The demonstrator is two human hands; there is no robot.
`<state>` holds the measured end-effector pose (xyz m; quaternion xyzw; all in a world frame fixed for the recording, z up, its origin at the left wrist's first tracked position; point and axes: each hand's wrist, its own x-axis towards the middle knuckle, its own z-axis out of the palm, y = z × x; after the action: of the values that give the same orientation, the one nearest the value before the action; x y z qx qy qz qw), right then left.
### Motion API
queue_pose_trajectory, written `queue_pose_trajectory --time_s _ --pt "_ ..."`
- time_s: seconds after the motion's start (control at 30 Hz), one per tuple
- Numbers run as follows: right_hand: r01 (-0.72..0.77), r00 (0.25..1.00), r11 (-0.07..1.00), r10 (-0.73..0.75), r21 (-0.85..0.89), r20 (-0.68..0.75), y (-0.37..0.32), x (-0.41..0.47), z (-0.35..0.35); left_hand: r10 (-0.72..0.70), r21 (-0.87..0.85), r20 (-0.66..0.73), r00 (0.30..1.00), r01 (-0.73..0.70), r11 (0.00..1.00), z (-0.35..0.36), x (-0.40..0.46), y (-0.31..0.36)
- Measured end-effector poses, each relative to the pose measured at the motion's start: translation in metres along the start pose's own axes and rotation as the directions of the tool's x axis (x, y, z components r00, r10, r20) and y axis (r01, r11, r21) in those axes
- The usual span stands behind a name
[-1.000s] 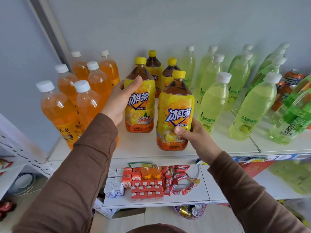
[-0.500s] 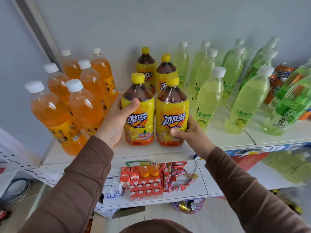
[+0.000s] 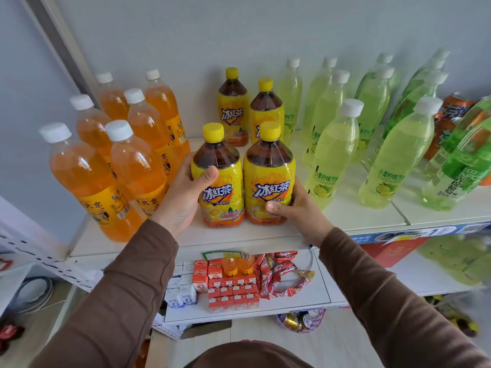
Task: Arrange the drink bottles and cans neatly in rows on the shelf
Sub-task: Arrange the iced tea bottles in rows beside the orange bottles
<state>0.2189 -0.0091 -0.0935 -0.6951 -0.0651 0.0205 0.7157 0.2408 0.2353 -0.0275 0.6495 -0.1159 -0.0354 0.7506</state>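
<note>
- Head view, shelf [image 3: 358,216]: a flat white board that spans the middle of the frame and carries every drink in upright groups.
- Orange soda bottles [image 3: 87,179]: 6 tall clear plastic bottles with white caps at the left of the frame, set in 2 columns.
- Lime soda bottles [image 3: 329,158]: slim, pale green, translucent, white-capped, right of centre, running in lines toward the wall.
- Left iced tea bottle [image 3: 218,179] and right iced tea bottle [image 3: 269,179]: squat, round-shouldered, with dark liquid, glossy yellow sleeves and yellow caps. Both stand side by side at centre, near the front edge, in front of 2 rear iced tea bottles [image 3: 233,110].
- Cans [image 3: 451,120]: orange metal, at the far right, partly hidden behind green bottles.
- Left hand [image 3: 183,197]: wraps the left iced tea bottle, thumb across the label.
- Right hand [image 3: 297,205]: curled round the lower body of the right iced tea bottle, thumb on the front.
- Step in hand, as a judgement: seating the front pair of the iced tea block.
- Next move likely calls for squaring both bottles with the rear pair, labels forward, then letting go without tipping the smooth, top-heavy bodies.
</note>
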Motion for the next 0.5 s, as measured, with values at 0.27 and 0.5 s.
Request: queue_pose_trajectory --time_s 0.27,0.5 --pt "-0.023 0.999 0.998 0.025 -0.056 0.033 -0.0031 -0.0002 0.0005 -0.019 0.047 0.065 0.998 0.016 0.999 -0.0052 -0.002 0.0022" --pt "0.017 0.999 0.992 -0.013 -0.126 0.029 -0.006 -0.002 0.0002 -0.002 0.063 0.059 0.998 -0.002 0.998 -0.0062 -0.0042 0.0071"
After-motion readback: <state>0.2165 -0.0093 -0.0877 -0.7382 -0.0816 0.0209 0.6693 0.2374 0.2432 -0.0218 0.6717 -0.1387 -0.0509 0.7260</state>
